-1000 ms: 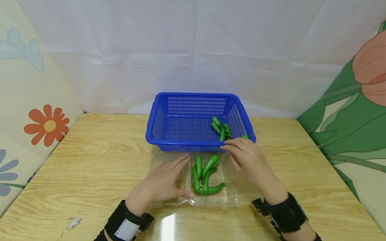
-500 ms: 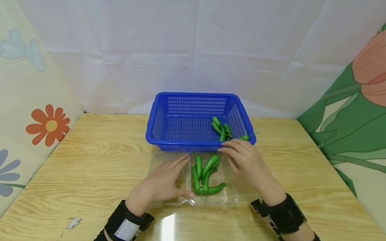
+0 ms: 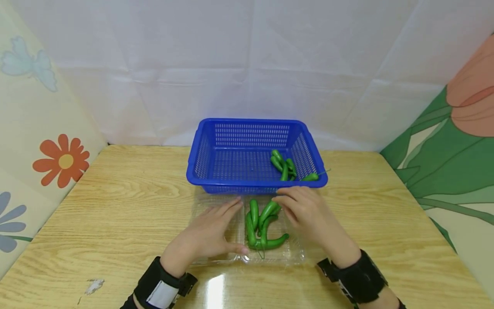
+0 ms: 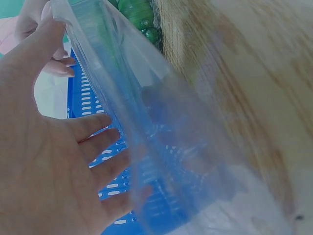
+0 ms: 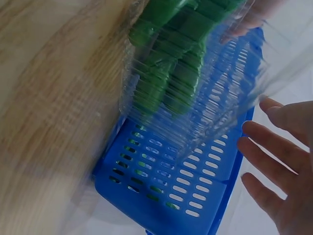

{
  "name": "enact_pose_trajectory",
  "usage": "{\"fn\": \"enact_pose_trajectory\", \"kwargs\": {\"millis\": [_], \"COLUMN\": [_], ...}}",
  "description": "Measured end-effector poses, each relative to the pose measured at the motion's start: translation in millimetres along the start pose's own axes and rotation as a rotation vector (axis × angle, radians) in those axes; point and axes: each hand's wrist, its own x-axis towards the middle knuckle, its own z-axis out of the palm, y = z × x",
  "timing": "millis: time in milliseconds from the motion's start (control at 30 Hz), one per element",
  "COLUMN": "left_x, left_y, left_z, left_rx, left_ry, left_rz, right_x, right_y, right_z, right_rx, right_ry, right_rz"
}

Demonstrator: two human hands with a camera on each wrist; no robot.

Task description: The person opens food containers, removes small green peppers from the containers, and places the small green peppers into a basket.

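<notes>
A hinged clear plastic box lies unfolded on the table, with several long green chili peppers in its right half. My left hand rests across the left half near the middle fold, thumb and fingers spread. In the left wrist view, the fingers lie straight along the clear wall and the thumb touches a corner. My right hand hovers by the box's back right edge, just in front of the blue basket. Nothing is held in it; in the right wrist view its fingers are loosely bent and apart.
The blue perforated basket stands right behind the box. Several more green peppers lie in its right part, one with its stem over the right rim. A white cloth hangs behind the table, with patterned panels at both sides.
My right hand has moved down and left, away from the basket's front rim and over the box's back edge. More of the basket's corner pepper shows. My left hand stays still.
</notes>
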Motion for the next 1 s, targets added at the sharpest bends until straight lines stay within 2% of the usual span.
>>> {"fn": "enact_pose_trajectory", "kwargs": {"millis": [333, 1000], "left_x": [-0.1, -0.1], "left_y": [0.9, 1.0], "left_z": [-0.5, -0.6], "left_rx": [-0.002, 0.002], "left_ry": [0.001, 0.000], "left_rz": [-0.004, -0.003], "right_x": [-3.9, -8.1], "right_y": [-1.2, 1.5], "right_z": [6.0, 14.1], "right_rx": [-0.024, -0.004], "right_ry": [-0.136, -0.185], "right_rz": [0.087, 0.101]}}
